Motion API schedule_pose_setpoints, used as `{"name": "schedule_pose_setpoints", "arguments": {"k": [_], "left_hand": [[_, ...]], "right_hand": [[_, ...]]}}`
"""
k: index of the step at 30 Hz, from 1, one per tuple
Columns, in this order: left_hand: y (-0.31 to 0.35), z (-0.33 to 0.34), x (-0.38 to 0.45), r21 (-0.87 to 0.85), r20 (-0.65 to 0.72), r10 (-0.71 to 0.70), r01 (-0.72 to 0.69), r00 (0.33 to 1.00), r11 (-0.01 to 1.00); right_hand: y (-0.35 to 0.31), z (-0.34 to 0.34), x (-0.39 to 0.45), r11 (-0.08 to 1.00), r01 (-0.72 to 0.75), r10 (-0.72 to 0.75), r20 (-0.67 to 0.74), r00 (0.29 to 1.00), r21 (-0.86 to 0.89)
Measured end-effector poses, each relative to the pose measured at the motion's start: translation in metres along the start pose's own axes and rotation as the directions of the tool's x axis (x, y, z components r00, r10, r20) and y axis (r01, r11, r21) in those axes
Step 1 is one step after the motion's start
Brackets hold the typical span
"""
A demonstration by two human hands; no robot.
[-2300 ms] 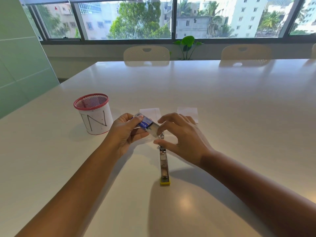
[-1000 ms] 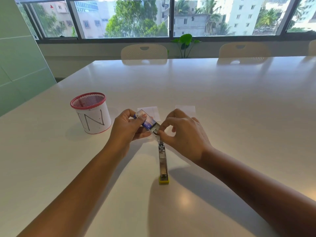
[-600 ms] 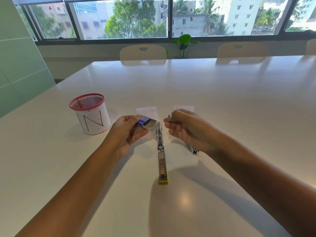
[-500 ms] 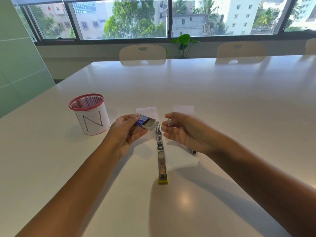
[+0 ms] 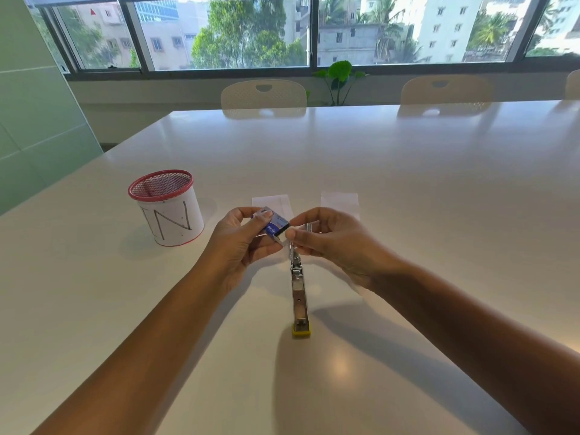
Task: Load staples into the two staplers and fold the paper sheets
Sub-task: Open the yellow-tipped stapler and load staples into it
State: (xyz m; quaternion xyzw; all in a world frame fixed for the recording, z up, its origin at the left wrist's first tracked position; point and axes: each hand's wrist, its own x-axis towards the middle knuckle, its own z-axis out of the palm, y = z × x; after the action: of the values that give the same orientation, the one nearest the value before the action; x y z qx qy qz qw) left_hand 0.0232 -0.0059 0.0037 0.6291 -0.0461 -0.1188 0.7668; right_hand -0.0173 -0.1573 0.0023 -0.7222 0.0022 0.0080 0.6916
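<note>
The stapler (image 5: 298, 290) lies opened flat on the desk (image 5: 408, 183), its long axis running straight away from the person. Both hands meet at its far end. The left hand (image 5: 241, 243) pinches a small blue staple box (image 5: 276, 227); its print is unreadable. The right hand (image 5: 332, 243), equally near, pinches what looks like a staple strip just above the far end. The cup (image 5: 166, 208), left of the stapler, bears an "N".

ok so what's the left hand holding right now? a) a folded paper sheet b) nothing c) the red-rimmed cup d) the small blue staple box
d: the left hand grips the small blue staple box, raised above the open stapler lying on the table, while the right hand pinches at the box's open end.
</note>
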Motion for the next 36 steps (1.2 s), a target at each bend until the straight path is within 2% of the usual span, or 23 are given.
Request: {"name": "schedule_pose_setpoints", "arguments": {"k": [5, 13, 18, 26, 31, 33, 36], "left_hand": [[0.002, 0.001, 0.000, 0.056, 0.001, 0.036, -0.036, 0.999, 0.998], [0.005, 0.004, -0.004, 0.087, 0.077, 0.098, -0.105, 0.992, 0.991], [0.005, 0.004, -0.002, 0.123, 0.059, 0.137, -0.143, 0.989, 0.982], [0.005, 0.007, -0.003, 0.127, 0.100, 0.109, -0.121, 0.989, 0.984], [0.006, 0.005, -0.003, 0.130, 0.204, 0.041, -0.068, 0.978, 0.989], [0.009, -0.002, 0.001, 0.136, 0.150, 0.057, -0.078, 0.987, 0.988], [0.014, -0.021, 0.013, 0.123, -0.017, 0.126, -0.123, 0.992, 0.985]], "right_hand": [[0.003, 0.000, 0.002, 0.999, 0.022, -0.021, -0.005, 1.000, 0.045], [0.004, -0.002, 0.005, 0.998, 0.010, -0.009, -0.013, 1.000, 0.060], [0.006, -0.003, 0.007, 0.991, -0.041, 0.037, 0.033, 0.999, 0.130], [0.005, -0.004, 0.004, 0.987, -0.043, 0.039, 0.028, 0.999, 0.153], [0.004, -0.005, 0.003, 0.990, -0.035, 0.035, 0.000, 0.999, 0.135], [0.003, -0.006, 0.003, 0.986, -0.074, 0.069, 0.041, 0.997, 0.149], [-0.001, -0.011, 0.006, 0.953, -0.152, 0.138, 0.069, 0.988, 0.262]]}}
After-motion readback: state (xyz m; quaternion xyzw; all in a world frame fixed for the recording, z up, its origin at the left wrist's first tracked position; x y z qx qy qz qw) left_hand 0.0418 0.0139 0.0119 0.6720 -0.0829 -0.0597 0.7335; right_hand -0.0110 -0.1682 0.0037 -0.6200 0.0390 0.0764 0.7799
